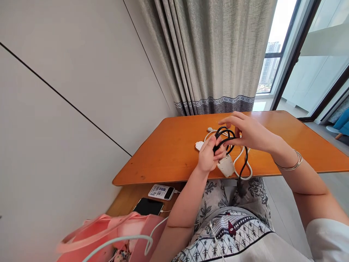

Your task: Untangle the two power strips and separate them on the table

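Above the near part of the table, my left hand (209,154) is closed around a bundle of black cable (229,139) wound in loops. My right hand (245,131) curls over the other side of those loops, its thumb and fingers on the cable. One end of the black cable hangs past the table edge toward my lap, with a dark, blurred end piece. Just beneath my hands lies a white cable (247,178) with a plug (209,129). A white boxy piece (226,166) and a smaller white piece (199,146), partly covered by my left hand, lie there too.
The orange-brown wooden table (163,153) meets a pale wall on the left and a grey curtain (218,54) behind. Lower left, a power bank (160,191) and a phone (148,206) rest on a wooden surface beside a pink bag (109,233).
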`<state>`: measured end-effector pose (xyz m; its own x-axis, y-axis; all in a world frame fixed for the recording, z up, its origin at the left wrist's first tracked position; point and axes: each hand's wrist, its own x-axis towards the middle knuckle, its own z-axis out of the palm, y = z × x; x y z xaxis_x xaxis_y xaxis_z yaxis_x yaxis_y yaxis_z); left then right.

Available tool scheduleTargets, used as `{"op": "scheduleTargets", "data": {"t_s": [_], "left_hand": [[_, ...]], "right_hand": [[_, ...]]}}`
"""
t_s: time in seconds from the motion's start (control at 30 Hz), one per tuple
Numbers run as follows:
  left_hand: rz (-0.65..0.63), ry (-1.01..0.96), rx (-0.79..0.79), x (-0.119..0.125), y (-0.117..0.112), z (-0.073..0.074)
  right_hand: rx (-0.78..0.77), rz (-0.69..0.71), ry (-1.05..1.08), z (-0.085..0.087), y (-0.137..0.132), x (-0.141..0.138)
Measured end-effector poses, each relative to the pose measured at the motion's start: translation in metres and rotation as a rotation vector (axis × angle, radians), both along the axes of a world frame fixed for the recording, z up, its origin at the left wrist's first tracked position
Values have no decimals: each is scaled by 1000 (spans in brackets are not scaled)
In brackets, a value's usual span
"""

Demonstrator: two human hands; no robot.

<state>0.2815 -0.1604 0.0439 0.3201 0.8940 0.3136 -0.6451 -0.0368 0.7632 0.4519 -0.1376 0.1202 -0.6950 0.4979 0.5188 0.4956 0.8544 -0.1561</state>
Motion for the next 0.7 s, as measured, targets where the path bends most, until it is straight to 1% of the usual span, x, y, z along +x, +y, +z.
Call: {"op": "scheduleTargets", "data": {"t_s": [0.03,0.1,0.23,0.3,0.37,0.47,0.57,0.63,0.7], "left_hand": [[-29,-1,-28,-2,0,2],[-74,-7,-87,-5,1,4],[-129,-21,-158,-8,2,5],[-133,-13,-184,-8,1,4],[-144,14,-196,-7,1,3],[-175,70,-176,-7,0,2],[-245,126,-133,-9,1,0],[-296,122,-113,-9,1,0],[-305,71,-125,-9,-1,0]], "right_hand": [[-20,3,-10,0,2,2],[-25,-34,-58,-2,5,4],[66,-113,-147,-7,5,2],[103,-121,-139,-8,8,2],[84,-125,-106,-7,12,3],[-59,-81,-44,-7,17,7],[-233,-21,38,-8,19,6],[-349,9,118,-11,20,1],[-458,46,205,-15,22,-4]]}}
